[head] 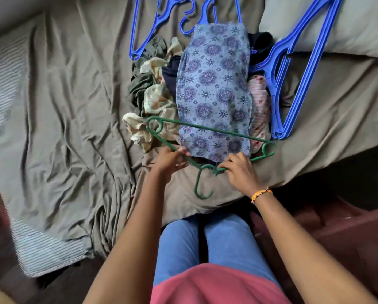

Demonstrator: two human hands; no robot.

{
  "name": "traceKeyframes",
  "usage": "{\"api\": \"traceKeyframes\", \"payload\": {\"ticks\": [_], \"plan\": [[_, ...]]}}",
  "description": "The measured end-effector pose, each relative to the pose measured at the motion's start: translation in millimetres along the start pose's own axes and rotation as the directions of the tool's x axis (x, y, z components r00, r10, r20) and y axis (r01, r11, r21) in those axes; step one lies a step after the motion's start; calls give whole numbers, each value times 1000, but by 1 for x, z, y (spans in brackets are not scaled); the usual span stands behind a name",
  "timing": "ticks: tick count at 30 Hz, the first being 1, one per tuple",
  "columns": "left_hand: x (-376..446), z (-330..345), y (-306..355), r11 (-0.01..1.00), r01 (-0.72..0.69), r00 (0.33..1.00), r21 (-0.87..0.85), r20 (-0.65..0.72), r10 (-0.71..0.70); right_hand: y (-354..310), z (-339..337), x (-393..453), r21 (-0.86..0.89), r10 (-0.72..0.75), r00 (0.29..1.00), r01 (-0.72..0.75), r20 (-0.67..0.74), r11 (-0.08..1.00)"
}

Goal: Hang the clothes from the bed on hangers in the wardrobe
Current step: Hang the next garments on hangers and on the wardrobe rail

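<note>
- Bed (58, 110) under a wrinkled grey-brown sheet, filling most of the view; striped mattress edge (50, 249) exposed at lower left.
- Pillow (359, 25) in matching grey at upper right corner.
- Heap of clothes (153, 95) at mid-bed – olive, cream floral, dark navy and pink pieces, bunched together.
- Patterned blue-purple garment (214, 88) spread flat over the heap, near hem reaching down to the hands.
- Blue hangers (293, 69) stacked at right of heap, touching it; more blue hangers (146, 20) lying at upper left of heap.
- Green hanger (205, 128) lying across the patterned garment's lower part, bar over the fabric, hook (200, 185) pointing toward the bed edge.
- Left hand (170, 160) gripping the hanger's left sloping arm, fingers curled round it.
- Right hand (241, 170) pinching the hanger's neck near the hook, at the garment's hem – fingers bent, closed on the plastic.
- Orange bracelet (261, 194) on right wrist.
</note>
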State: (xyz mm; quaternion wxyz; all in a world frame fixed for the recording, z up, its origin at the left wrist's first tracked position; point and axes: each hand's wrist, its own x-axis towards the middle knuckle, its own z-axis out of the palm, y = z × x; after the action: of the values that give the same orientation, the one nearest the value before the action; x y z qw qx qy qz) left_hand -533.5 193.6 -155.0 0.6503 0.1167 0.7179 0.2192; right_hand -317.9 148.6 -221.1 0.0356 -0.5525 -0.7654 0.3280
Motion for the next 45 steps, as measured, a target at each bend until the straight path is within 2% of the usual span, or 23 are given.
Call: {"api": "traceKeyframes", "payload": {"ticks": [1,2,3,4,5,6,7,8,10,11,13,14,15,18,24,28,31,36,42,45], "plan": [[1,0,-12,998,49,999,-24,2,-49,-5,4,-1,108,128,988,-137,85,985],[3,2,-22,996,85,996,-30,-1,-85,-10,8,3,245,311,941,-336,137,909],[5,4,-32,993,111,994,-25,-10,-112,-17,8,8,395,520,835,-546,180,739],[7,7,-40,992,125,992,-16,-18,-125,-22,10,13,529,671,693,-686,263,500],[9,10,-46,991,132,991,-17,-21,-132,-28,12,17,626,727,580,-732,367,268],[11,12,-52,990,138,990,-27,-18,-138,-31,15,21,693,709,533,-716,462,85],[13,14,-56,989,141,990,-43,-13,-142,-36,17,26,740,660,526,-669,536,-68],[14,15,-57,988,143,990,-61,-6,-143,-41,20,31,769,613,530,-601,586,-217],[17,16,-57,987,143,990,-73,4,-143,-51,20,41,760,592,476,-412,650,-504],[19,16,-56,988,138,990,-63,3,-138,-57,16,47,748,598,456,-318,659,-583],[21,14,-55,992,116,993,-54,-10,-116,-61,12,57,728,620,416,-175,665,-663],[22,13,-54,994,94,995,-52,-21,-95,-65,11,61,715,620,420,-106,663,-691],[23,11,-54,997,66,997,-51,-33,-68,-69,8,63,713,619,441,-73,650,-697],[17,10,-47,995,-21,999,-96,-50,17,-85,-9,59,690,581,568,31,583,-723],[-9,12,-12,941,-233,972,-248,-49,228,-116,-78,34,678,408,781,-27,473,-735],[-24,13,24,903,-312,948,-297,-30,317,-133,-127,23,638,244,889,-67,387,-768],[-39,16,49,881,-347,932,-322,-16,362,-149,-154,13,724,135,939,-147,317,-674],[-50,11,59,848,-430,891,-311,7,455,-166,-187,-9,882,76,979,-138,192,-452],[-51,4,58,879,-387,911,-279,30,411,-174,-224,-1,970,166,969,-148,181,-195],[-44,6,66,904,-352,933,-243,-21,358,-169,-256,38,994,181,980,-69,84,-88]]}}
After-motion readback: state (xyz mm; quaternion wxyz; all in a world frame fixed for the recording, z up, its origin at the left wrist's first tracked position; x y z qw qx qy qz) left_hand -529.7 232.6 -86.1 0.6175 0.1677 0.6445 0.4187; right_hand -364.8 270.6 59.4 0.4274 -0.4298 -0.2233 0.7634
